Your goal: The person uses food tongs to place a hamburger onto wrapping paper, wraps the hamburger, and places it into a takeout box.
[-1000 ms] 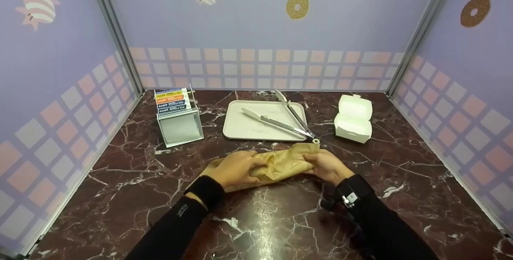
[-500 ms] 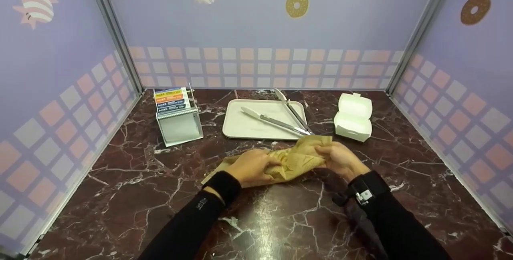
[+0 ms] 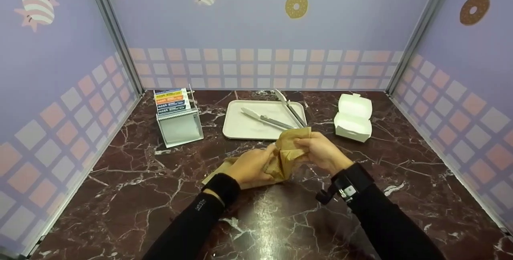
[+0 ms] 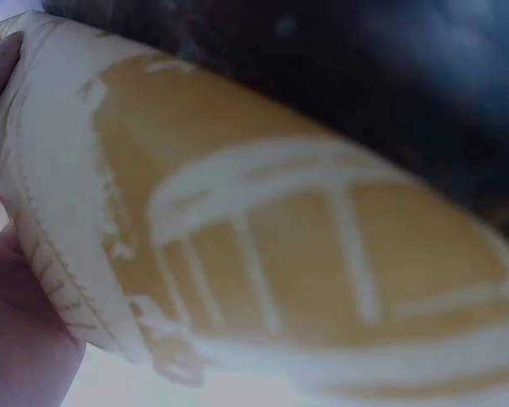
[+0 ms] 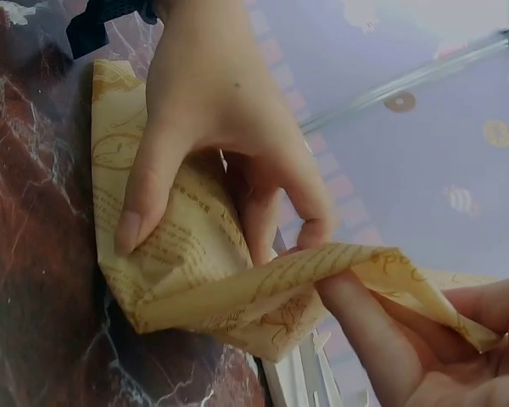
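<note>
A sheet of yellow-brown printed wrapping paper (image 3: 286, 150) lies bunched over the front middle of the table. My left hand (image 3: 252, 166) grips its middle, thumb on the near side and fingers over the far side, as the right wrist view shows. With my right hand (image 3: 324, 152) I pinch the paper's right end, raised and folded up beside the left fingers. In the right wrist view the right fingers (image 5: 369, 335) lie under a creased fold of the paper (image 5: 182, 220). Up close, the left wrist view shows the printed paper (image 4: 263, 254). Whatever the paper wraps is hidden.
Behind the hands, metal tongs (image 3: 276, 121) lie spread across a cream tray (image 3: 236, 130), partly overlapped by the paper. An open white clamshell box (image 3: 352, 121) stands back right. At the back left is a metal holder (image 3: 180, 127) with colourful boxes (image 3: 172, 99). Walls enclose the table.
Both hands have shifted right with the paper, then the right hand has come back left. The paper's right end, stretched out flat before, is now lifted and folded towards the left hand.
</note>
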### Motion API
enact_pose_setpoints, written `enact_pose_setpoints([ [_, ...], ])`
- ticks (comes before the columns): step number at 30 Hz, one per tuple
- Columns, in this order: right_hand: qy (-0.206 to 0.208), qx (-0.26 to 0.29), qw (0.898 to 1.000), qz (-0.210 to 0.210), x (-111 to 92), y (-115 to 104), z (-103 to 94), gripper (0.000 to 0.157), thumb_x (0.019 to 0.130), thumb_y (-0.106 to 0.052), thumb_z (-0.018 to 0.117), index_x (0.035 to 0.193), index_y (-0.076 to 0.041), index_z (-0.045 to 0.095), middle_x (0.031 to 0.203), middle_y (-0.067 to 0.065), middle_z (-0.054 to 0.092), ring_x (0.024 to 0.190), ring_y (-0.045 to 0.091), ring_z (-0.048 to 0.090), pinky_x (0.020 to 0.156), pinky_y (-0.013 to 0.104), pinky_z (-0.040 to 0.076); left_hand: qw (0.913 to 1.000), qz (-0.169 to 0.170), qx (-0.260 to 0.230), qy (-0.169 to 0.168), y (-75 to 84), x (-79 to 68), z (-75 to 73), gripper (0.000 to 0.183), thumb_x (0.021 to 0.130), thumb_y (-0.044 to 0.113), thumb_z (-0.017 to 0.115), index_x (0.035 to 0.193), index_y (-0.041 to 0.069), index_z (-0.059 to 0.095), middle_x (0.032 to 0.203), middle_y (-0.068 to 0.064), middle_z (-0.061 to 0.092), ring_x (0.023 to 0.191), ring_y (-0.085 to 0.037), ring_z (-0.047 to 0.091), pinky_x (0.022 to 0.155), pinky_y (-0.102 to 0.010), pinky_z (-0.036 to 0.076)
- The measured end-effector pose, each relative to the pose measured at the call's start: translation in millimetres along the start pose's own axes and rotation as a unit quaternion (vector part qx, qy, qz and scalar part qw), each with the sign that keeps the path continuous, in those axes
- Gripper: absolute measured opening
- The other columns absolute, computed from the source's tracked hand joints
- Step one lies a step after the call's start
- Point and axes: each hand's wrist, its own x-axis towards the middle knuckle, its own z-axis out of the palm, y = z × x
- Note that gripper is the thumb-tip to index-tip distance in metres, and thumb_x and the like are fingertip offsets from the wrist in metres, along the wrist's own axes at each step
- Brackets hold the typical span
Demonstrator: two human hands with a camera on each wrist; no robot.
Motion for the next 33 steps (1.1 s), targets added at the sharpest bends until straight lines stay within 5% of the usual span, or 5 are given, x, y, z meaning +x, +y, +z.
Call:
enact_pose_setpoints([
  [7, -0.003, -0.012, 1.000, 0.001, 0.3, 1.2, 16.0, 0.037, 0.110, -0.001, 0.043, 0.144, 0.008, 0.055, 0.107, 0.015, 0.076, 0.080, 0.019, 0.076, 0.078, 0.037, 0.065, 0.9966, -0.076, -0.031, 0.004, -2.3, -0.8, 2.5, 0.095, 0.073, 0.033, 0.099, 0.140, 0.004, 0.039, 0.114, -0.018, 0.072, 0.101, -0.035, 0.073, 0.093, -0.047, 0.061],
  [17, -0.015, -0.061, 0.998, -0.007, 8.3, 9.0, 35.6, 0.039, 0.107, 0.001, 0.046, 0.143, 0.004, 0.060, 0.129, 0.025, 0.071, 0.085, 0.017, 0.076, 0.079, 0.033, 0.064, 0.9895, -0.097, -0.105, 0.020, -4.7, -1.6, 0.6, 0.088, 0.073, 0.025, 0.098, 0.134, 0.006, 0.037, 0.110, -0.019, 0.071, 0.102, -0.037, 0.073, 0.095, -0.046, 0.061],
  [24, -0.028, -0.057, 0.998, -0.026, 13.1, 21.5, 42.5, 0.037, 0.108, 0.000, 0.048, 0.142, 0.009, 0.059, 0.135, 0.026, 0.068, 0.097, 0.020, 0.076, 0.092, 0.038, 0.063, 0.9813, -0.125, -0.146, 0.011, -7.6, 1.0, 1.9, 0.113, 0.070, 0.017, 0.098, 0.155, 0.008, 0.024, 0.111, -0.023, 0.073, 0.099, -0.037, 0.073, 0.091, -0.045, 0.061],
  [29, -0.025, -0.080, 0.996, -0.027, 14.0, 27.9, 43.0, 0.036, 0.108, -0.015, 0.059, 0.136, 0.008, 0.064, 0.123, 0.019, 0.074, 0.100, 0.022, 0.075, 0.092, 0.036, 0.062, 0.9751, -0.141, -0.171, -0.003, -8.1, -1.1, -0.3, 0.148, 0.069, 0.035, 0.102, 0.170, 0.013, -0.004, 0.132, -0.032, 0.066, 0.113, -0.040, 0.071, 0.101, -0.046, 0.058],
  [33, -0.027, -0.130, 0.991, -0.030, 14.2, 31.5, 39.2, 0.051, 0.112, -0.040, 0.053, 0.133, 0.004, 0.065, 0.122, 0.018, 0.075, 0.106, 0.025, 0.075, 0.097, 0.041, 0.060, 0.9748, -0.135, -0.178, -0.001, -10.2, -1.2, -0.6, 0.151, 0.069, 0.032, 0.102, 0.170, 0.012, -0.007, 0.127, -0.030, 0.068, 0.111, -0.038, 0.072, 0.099, -0.043, 0.058],
])
